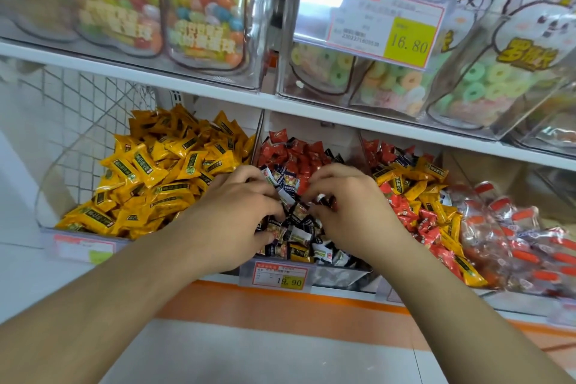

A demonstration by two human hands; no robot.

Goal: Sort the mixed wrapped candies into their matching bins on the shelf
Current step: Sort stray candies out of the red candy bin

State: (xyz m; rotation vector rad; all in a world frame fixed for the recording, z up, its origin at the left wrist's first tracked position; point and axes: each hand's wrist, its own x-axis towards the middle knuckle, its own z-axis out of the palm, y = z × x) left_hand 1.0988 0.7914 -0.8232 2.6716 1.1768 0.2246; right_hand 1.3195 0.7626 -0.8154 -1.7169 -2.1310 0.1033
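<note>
Shop shelf (218,89), lower tier: middle bin (339,273) of dark candies (296,235); left hand (240,215) and right hand (346,209), fingers curled, gathering wrappers; yellow candies (149,178) left.

One head-worn wide-angle view looks forward and down, close to the candy bins (149,165) filling the frame's middle and the shelf board (187,81) above.

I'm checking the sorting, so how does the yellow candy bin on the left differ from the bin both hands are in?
The left bin holds only yellow wrappers and is untouched; the middle bin mixes red and dark ones, with the left hand and right hand in it. Both are clear bins of wrapped candies.
</note>
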